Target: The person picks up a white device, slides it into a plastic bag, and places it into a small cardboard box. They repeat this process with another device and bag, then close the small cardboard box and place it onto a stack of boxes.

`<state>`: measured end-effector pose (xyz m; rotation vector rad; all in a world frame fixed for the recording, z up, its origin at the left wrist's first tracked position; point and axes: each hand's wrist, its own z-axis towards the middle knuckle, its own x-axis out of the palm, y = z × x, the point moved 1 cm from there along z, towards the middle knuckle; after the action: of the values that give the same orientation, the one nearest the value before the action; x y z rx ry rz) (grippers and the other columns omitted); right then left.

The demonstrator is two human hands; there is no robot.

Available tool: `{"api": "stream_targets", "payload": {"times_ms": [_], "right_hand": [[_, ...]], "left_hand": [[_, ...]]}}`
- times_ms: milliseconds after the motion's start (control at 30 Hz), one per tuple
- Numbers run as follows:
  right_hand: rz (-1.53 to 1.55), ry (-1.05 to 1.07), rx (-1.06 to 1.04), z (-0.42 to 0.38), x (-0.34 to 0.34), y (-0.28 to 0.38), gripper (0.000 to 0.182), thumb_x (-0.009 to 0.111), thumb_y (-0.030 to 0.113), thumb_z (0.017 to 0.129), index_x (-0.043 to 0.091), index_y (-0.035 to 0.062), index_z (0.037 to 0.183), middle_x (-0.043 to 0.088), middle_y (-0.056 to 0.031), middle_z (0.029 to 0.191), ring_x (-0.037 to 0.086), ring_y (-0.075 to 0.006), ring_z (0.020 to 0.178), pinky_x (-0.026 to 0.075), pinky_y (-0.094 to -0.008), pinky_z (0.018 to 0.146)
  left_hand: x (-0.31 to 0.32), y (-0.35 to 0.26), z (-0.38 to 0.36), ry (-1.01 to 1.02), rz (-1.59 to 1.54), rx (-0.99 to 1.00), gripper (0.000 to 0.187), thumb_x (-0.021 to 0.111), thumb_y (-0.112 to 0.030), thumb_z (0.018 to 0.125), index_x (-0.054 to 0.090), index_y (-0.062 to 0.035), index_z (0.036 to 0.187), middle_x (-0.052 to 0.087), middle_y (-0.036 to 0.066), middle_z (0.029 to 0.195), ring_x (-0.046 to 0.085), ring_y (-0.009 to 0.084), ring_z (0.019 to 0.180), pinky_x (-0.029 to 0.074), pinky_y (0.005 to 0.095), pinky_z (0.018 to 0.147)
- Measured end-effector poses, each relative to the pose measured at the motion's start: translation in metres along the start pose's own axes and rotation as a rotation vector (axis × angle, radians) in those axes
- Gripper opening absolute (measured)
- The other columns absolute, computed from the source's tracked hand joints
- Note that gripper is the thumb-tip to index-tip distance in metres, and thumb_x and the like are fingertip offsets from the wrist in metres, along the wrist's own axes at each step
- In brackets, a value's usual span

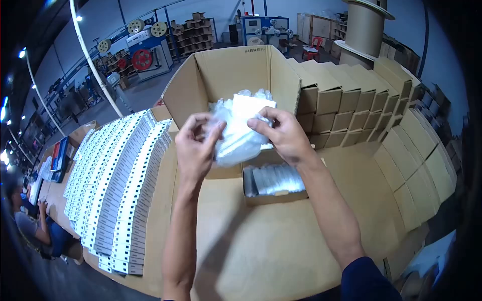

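Note:
Over the table I hold up a clear plastic bag point(238, 143) with white contents. My left hand point(197, 143) is closed on the bag's left side, thumb against the film. At its upper right, my right hand point(283, 131) pinches the bag by a flat white piece point(252, 104), which stands up at the top. Below the hands a small open carton point(273, 199) holds a row of thin plastic-wrapped items point(278, 178). Just behind the hands rises a big open cardboard box point(231, 70), with more crumpled clear plastic showing in it.
Long stacks of white printed boxes point(118, 185) line the left side. Brown cartons point(346, 100) are stacked at the back right, with more cartons point(416, 160) along the right edge. Cardboard covers the table point(241, 251). A seated person point(37, 220) is at far left; machines point(148, 52) stand behind.

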<state>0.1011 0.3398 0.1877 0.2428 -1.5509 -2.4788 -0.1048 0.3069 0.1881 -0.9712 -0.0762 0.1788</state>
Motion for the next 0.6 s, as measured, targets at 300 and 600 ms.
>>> {"api": "stream_targets", "payload": {"times_ms": [300,600], "right_hand": [[0.649,-0.371,0.218,-0.168,0.007,-0.003,0.018,0.064,0.017,0.104,0.067,0.0004,0.099,0.067,-0.0032,0.096,0.064,-0.0110,0.085,0.054,-0.0287,0.081],[0.782,-0.306,0.589,-0.302,0.032,-0.015,0.020,0.062,0.016,0.105,0.069,-0.0029,0.108,0.072,-0.0090,0.102,0.068,-0.0154,0.094,0.055,-0.0315,0.086]], "left_hand": [[-0.023,-0.015,-0.154,-0.016,-0.438,-0.207,0.027,0.071,0.002,0.094,0.061,-0.0010,0.118,0.061,0.003,0.098,0.059,0.0081,0.078,0.047,0.0203,0.066],[-0.027,-0.068,-0.213,0.622,0.299,0.379,0.039,0.082,-0.003,0.067,0.069,-0.0039,0.104,0.069,0.009,0.120,0.060,0.0294,0.117,0.052,0.0422,0.094]]}}
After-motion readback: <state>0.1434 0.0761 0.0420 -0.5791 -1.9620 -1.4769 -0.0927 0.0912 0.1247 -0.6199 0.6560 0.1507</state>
